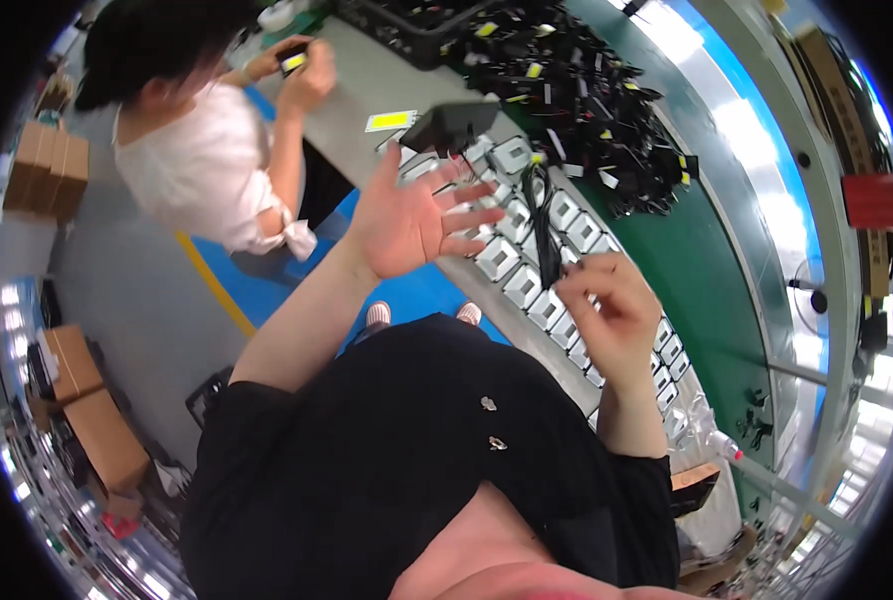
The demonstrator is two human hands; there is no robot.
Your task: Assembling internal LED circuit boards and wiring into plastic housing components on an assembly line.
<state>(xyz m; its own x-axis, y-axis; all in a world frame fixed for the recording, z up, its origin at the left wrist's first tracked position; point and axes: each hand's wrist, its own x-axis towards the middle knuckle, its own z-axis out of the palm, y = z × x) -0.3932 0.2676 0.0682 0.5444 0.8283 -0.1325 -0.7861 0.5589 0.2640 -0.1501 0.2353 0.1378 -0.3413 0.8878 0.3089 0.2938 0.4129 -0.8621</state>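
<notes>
We are pinching a black cable (544, 225) with our right hand (612, 310); it is running up, away from us. Our left hand (412, 220) is hovering wide open and empty, just left of it.

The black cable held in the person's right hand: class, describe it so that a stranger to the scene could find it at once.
Start at the long bench with the green belt beside it, then find the rows of white trays along its edge. The black cable lies across those trays, a thin bundle rising from the right hand. Unlike the black pile on the belt, it is single and held.
</notes>
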